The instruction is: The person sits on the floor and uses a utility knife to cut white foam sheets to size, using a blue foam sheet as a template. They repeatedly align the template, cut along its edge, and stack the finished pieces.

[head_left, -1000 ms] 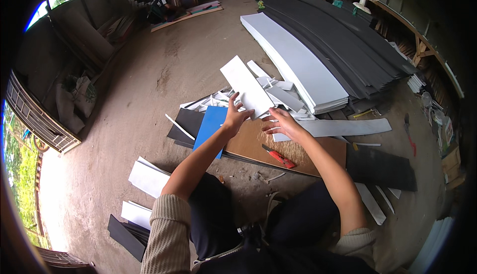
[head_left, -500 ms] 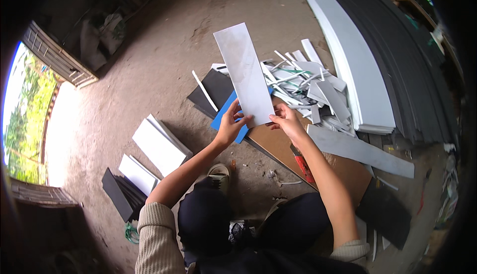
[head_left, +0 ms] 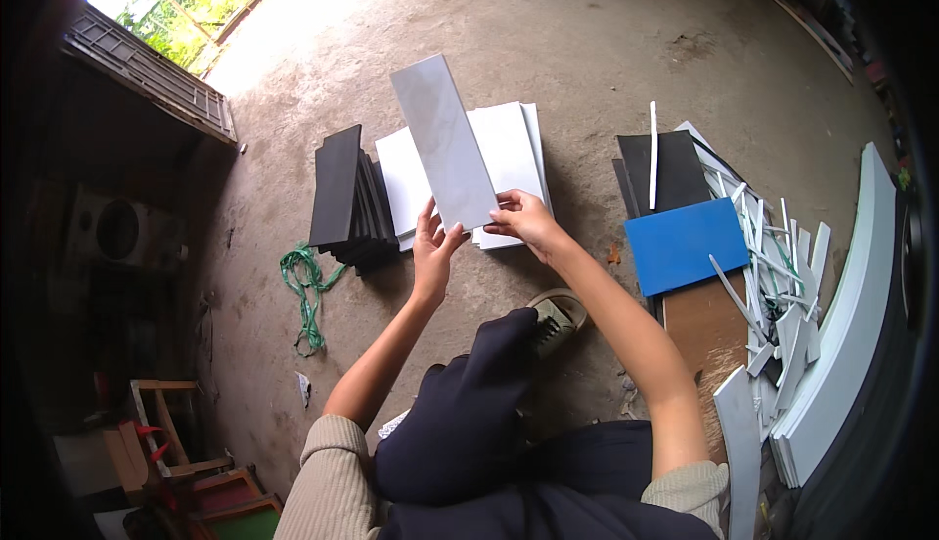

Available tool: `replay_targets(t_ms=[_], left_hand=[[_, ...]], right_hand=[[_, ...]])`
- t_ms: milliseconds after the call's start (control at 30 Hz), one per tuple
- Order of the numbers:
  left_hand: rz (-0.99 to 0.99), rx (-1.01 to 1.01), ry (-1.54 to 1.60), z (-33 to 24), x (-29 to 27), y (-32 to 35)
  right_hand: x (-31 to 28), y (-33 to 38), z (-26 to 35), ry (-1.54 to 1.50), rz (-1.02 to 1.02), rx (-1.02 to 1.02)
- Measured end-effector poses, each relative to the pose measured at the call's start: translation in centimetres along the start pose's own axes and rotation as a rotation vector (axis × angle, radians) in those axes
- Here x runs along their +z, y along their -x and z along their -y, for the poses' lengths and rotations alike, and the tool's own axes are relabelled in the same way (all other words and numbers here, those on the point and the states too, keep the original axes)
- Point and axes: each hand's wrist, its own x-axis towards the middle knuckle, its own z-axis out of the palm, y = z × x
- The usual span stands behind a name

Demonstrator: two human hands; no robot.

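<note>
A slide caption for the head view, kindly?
Left hand and right hand hold a pale panel; white sheets lie beyond.

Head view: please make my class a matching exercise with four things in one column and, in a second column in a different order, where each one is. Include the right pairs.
Things
1. pale rectangular panel
2. blue sheet
3. green twine
4. stack of black panels

Places
A. in a loose tangle on the concrete floor
B. next to the brown board, toward the right of the picture
C. just left of the white panels
D. held at its near end by the left hand and right hand

Right pairs: 1-D, 2-B, 3-A, 4-C
</note>
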Motion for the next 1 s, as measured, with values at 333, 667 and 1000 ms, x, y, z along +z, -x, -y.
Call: replay_targets(t_ms=[333, 667, 1000], left_hand=[[-0.424, -0.251, 0.085, 7.3, -12.1, -2.5], [-0.564, -0.194, -0.179, 13.6, -13.6, -6.5], [-0.477, -0.008, -0.273, 5.9, -5.9, -4.4]], right_hand=[[9.6, -10.3, -10.4, 0.107, -0.187, 0.301], [8.5, -14.6, -14.8, 0.199, -0.137, 0.251], [4.8, -6.1, -4.0, 0.279, 0.283, 0.049]])
